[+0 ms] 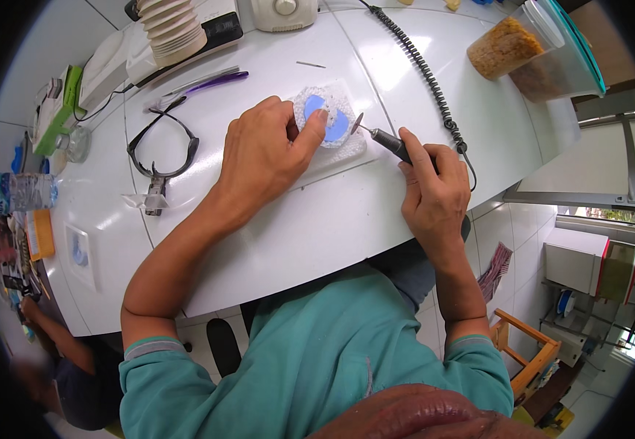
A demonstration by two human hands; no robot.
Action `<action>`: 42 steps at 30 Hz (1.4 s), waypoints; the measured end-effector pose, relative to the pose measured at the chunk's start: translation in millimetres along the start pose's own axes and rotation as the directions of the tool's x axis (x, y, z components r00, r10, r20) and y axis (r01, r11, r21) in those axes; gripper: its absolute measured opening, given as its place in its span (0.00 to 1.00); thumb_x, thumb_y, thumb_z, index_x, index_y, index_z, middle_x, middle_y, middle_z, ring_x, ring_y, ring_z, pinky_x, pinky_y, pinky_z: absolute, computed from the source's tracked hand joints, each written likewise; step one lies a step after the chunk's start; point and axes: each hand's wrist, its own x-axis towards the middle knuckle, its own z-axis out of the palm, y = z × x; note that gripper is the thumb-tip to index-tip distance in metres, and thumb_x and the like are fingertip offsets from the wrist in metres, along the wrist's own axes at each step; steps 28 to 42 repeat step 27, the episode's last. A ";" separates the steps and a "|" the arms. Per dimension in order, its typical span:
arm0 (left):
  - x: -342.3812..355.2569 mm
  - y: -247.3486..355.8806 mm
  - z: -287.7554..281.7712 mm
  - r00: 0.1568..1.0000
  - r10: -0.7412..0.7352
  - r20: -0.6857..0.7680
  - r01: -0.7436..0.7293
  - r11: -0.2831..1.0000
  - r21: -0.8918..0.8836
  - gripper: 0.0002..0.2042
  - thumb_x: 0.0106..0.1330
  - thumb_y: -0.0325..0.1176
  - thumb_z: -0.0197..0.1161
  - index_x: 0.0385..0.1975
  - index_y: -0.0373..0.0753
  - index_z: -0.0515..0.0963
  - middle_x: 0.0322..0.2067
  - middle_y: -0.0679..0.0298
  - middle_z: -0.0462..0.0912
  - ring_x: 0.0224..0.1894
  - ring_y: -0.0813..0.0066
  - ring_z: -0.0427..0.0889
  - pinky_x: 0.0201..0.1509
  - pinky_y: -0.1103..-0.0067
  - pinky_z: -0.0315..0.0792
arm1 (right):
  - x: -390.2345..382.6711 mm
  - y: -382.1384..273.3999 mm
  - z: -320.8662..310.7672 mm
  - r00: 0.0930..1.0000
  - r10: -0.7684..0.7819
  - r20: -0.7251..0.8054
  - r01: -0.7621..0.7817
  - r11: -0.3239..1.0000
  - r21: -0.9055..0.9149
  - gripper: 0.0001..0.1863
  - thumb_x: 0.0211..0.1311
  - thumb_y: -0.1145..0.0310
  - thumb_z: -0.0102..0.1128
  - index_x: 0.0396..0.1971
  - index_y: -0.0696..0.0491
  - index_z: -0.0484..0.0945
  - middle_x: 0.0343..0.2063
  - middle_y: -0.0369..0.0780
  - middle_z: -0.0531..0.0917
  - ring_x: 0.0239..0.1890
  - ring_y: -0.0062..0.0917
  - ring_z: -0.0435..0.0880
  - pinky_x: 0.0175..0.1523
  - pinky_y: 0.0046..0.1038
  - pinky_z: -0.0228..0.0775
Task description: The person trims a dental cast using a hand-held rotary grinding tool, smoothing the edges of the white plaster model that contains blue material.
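Note:
My left hand [266,150] grips a rough white plaster-like piece [307,95] with smooth blue patches [338,132] on its top, the thumb pressing on the blue. Beneath it lies a white speckled pad or slab [350,152] on the white table. My right hand [438,183] holds a slim black rotary handpiece [391,143] like a pen. At its tip a small thin disc [357,124] stands at the piece's right edge; whether it touches, I cannot tell. My left fingers are partly hidden behind the piece.
A coiled black cord [423,66] crosses the table. Black-framed glasses [133,150] and a purple-handled tool [219,82] lie left. A thin metal pin [310,64] lies beyond the piece. Teal-lidded plastic containers [581,44] stand far right. A beige bellows hose [171,33] stands at the back. Another person's arm [58,333] shows lower left.

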 end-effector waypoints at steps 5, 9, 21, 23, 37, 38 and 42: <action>-1.1 -2.9 3.9 1.000 0.021 -0.022 -0.022 1.000 -0.021 0.30 0.78 0.54 0.66 0.26 0.26 0.81 0.25 0.51 0.78 0.26 0.56 0.76 0.35 0.60 0.70 | -0.4 -1.5 0.6 1.000 0.021 -0.024 -0.020 1.000 0.024 0.27 0.67 0.74 0.75 0.66 0.47 0.89 0.39 0.40 0.83 0.40 0.32 0.81 0.45 0.36 0.68; -1.2 -0.2 2.7 1.000 0.019 -0.024 -0.019 1.000 -0.014 0.30 0.78 0.53 0.66 0.25 0.26 0.80 0.24 0.50 0.78 0.25 0.56 0.75 0.34 0.59 0.69 | -0.4 -2.3 0.1 1.000 0.010 -0.025 -0.010 1.000 0.010 0.26 0.67 0.74 0.75 0.66 0.47 0.89 0.39 0.40 0.83 0.40 0.32 0.81 0.45 0.36 0.68; -1.2 0.4 1.4 1.000 0.009 -0.015 -0.009 1.000 -0.025 0.30 0.78 0.53 0.66 0.24 0.26 0.79 0.23 0.50 0.77 0.25 0.56 0.74 0.34 0.59 0.68 | -1.5 -2.3 -0.2 1.000 0.012 -0.017 -0.012 1.000 0.009 0.25 0.67 0.74 0.75 0.65 0.48 0.90 0.39 0.40 0.83 0.41 0.32 0.82 0.45 0.36 0.67; 0.1 0.6 1.8 1.000 0.015 -0.016 -0.016 1.000 -0.026 0.30 0.78 0.53 0.66 0.24 0.26 0.79 0.23 0.50 0.77 0.25 0.56 0.75 0.34 0.59 0.68 | -1.5 -1.9 -1.1 1.000 0.012 -0.016 -0.012 1.000 0.002 0.25 0.67 0.74 0.75 0.65 0.48 0.90 0.39 0.40 0.83 0.41 0.32 0.82 0.45 0.36 0.67; -0.6 -1.9 2.5 1.000 0.017 -0.012 -0.017 1.000 -0.023 0.30 0.78 0.53 0.66 0.25 0.27 0.80 0.24 0.51 0.78 0.25 0.56 0.75 0.34 0.59 0.68 | -1.4 -2.7 -0.4 1.000 0.009 -0.011 -0.009 1.000 -0.005 0.25 0.68 0.74 0.74 0.65 0.47 0.90 0.39 0.40 0.83 0.41 0.32 0.82 0.45 0.36 0.67; -0.6 -1.9 2.5 1.000 0.017 -0.012 -0.017 1.000 -0.023 0.30 0.78 0.53 0.66 0.25 0.27 0.80 0.24 0.51 0.78 0.25 0.56 0.75 0.34 0.59 0.68 | -1.4 -2.7 -0.4 1.000 0.009 -0.011 -0.009 1.000 -0.005 0.25 0.68 0.74 0.74 0.65 0.47 0.90 0.39 0.40 0.83 0.41 0.32 0.82 0.45 0.36 0.67; -0.6 -1.9 2.5 1.000 0.017 -0.012 -0.017 1.000 -0.023 0.30 0.78 0.53 0.66 0.25 0.27 0.80 0.24 0.51 0.78 0.25 0.56 0.75 0.34 0.59 0.68 | -1.4 -2.7 -0.4 1.000 0.009 -0.011 -0.009 1.000 -0.005 0.25 0.68 0.74 0.74 0.65 0.47 0.90 0.39 0.40 0.83 0.41 0.32 0.82 0.45 0.36 0.67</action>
